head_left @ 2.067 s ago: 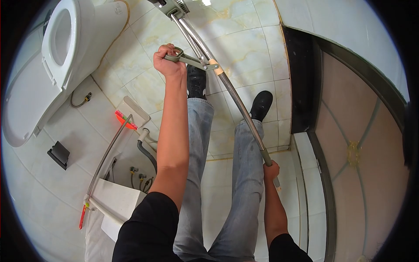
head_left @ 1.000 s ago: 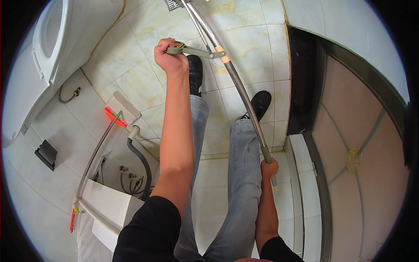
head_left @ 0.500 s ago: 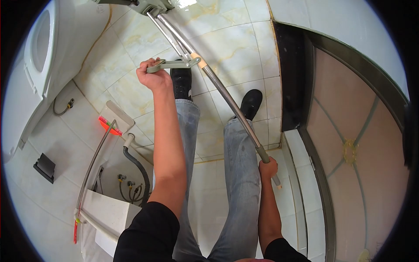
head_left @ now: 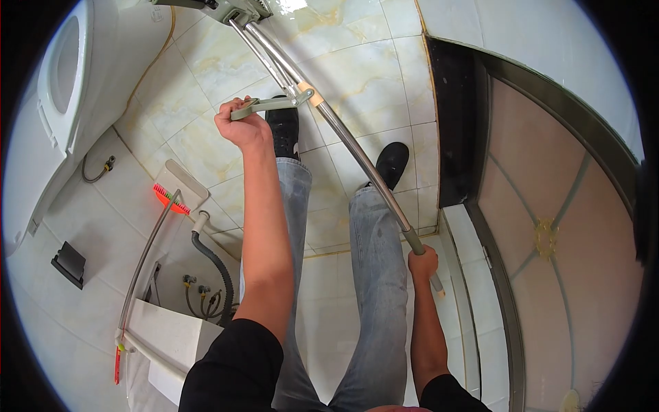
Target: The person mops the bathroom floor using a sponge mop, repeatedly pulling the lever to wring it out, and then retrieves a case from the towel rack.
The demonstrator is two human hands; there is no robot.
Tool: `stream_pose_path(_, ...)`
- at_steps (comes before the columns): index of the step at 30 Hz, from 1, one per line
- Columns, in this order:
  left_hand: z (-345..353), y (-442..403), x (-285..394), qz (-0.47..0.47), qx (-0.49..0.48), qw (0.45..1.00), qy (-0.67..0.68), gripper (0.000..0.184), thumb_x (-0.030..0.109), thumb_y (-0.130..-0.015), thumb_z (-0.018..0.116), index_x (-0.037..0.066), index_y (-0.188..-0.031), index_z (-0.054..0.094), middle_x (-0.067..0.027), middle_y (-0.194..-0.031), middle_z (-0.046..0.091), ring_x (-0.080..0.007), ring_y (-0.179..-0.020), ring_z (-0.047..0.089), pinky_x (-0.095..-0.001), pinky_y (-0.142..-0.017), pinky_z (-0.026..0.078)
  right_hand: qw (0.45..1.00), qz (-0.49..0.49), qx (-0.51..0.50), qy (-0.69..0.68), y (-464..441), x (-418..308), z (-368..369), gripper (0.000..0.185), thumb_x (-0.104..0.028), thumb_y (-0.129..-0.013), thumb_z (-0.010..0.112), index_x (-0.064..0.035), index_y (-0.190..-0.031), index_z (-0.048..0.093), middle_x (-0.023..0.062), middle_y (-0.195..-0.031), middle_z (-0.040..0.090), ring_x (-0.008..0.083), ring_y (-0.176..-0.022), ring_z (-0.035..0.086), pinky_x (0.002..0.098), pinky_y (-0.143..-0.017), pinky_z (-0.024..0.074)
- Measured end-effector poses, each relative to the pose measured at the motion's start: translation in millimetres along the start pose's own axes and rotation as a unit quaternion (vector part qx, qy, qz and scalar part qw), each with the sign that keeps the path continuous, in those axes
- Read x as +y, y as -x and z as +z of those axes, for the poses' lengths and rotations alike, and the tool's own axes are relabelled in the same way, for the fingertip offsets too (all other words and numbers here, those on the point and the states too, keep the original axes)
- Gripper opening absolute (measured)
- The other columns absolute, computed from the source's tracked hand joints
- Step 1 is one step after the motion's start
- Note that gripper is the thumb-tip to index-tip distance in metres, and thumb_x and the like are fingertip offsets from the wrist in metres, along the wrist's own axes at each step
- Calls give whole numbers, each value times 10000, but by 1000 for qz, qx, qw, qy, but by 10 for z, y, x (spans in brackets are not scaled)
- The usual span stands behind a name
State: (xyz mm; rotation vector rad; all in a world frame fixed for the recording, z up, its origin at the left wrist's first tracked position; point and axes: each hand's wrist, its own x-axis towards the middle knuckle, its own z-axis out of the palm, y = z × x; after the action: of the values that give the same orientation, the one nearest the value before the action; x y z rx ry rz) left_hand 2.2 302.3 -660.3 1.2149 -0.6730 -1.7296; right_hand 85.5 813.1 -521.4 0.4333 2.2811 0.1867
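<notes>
Drawn back toward the black shoes (head_left: 283, 130) since a second ago, the long steel-poled mop (head_left: 352, 145) lies a little further left, and the left hand (head_left: 244, 126) comes with it. Its long axis slants: the grey-green plastic head (head_left: 237, 10), partly out of view, points to the far end of the cream marbled floor (head_left: 364, 82), near its left edge by the glossy white toilet (head_left: 110, 62). From there the pole crosses the floor to its near edge, ending in a grey-green grip (head_left: 414, 242). The right hand (head_left: 423, 259) wraps that grip; the left curls around the looped end of a flat grey-green lever (head_left: 274, 104) jutting leftward from the pole. Probably the right steadies the pole while the left gains leverage. Whether the head touches the floor, I cannot tell.
</notes>
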Motion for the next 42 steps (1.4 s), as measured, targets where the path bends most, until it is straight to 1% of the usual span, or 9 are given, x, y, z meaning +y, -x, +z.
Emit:
stream_pose_path(6,4,45,1,-5,29,1000,3,138,178,-808,436,98,-696,444,-67,-729,493,-202,-732,473,-403,-832,462,1000,-9,10,10,9,-13,-84,100,-145,-723,667,-46,-719,684,215,-740,672,427,-751,667,486,-647,516)
stream_pose_path(12,54,63,4,5,45,999,-5,145,183,-814,434,97,-697,438,-58,-718,496,-194,-713,468,-393,-809,461,1000,-4,-29,1,51,-46,-102,116,-163,-729,680,-52,-741,710,214,-757,684,421,-751,676,479,-667,532)
stream_pose_path(16,-6,93,-19,28,30,999,9,163,186,-833,454,106,-693,430,-40,-689,469,-180,-693,456,-381,-778,453,999,-8,-29,22,35,-75,-154,126,-160,-735,677,-43,-755,717,214,-763,687,418,-762,680,483,-669,534)
stream_pose_path(20,-35,125,-18,11,63,997,38,191,187,-859,468,109,-694,409,-27,-690,437,-169,-702,437,-363,-800,442,999,-18,-23,34,13,-57,-173,140,-164,-749,674,-32,-761,719,226,-767,685,421,-765,682,481,-667,536)
stream_pose_path(28,-78,193,-33,42,45,997,35,190,170,-859,455,106,-696,384,-21,-720,413,-157,-727,401,-348,-840,406,999,-35,-26,26,124,-89,-209,203,-186,-768,676,16,-753,700,253,-750,672,438,-752,679,486,-656,523)
stream_pose_path(30,-107,188,-43,24,56,997,48,192,164,-858,461,105,-693,384,-23,-732,414,-159,-730,399,-342,-834,401,998,-55,-21,19,160,-123,-217,218,-190,-772,676,26,-747,693,256,-749,671,438,-751,681,485,-655,519)
stream_pose_path(32,-81,201,-4,37,64,996,51,185,170,-854,473,100,-697,404,-31,-732,419,-164,-741,410,-328,-826,395,999,-26,-33,28,187,-132,-205,242,-202,-777,680,36,-734,684,262,-737,667,435,-746,686,483,-656,516)
stream_pose_path(34,-58,218,24,27,61,998,16,210,226,-880,467,129,-705,403,-9,-713,418,-146,-720,408,-342,-845,404,999,-32,-35,21,187,-133,-193,252,-208,-779,684,39,-732,683,266,-734,665,436,-744,686,484,-657,516)
stream_pose_path(42,-47,259,50,20,76,997,26,206,207,-880,473,118,-707,405,-13,-721,409,-147,-732,403,-338,-852,403,999,-23,-35,26,206,-54,-216,295,-235,-782,703,53,-727,677,273,-727,662,438,-735,685,480,-656,516)
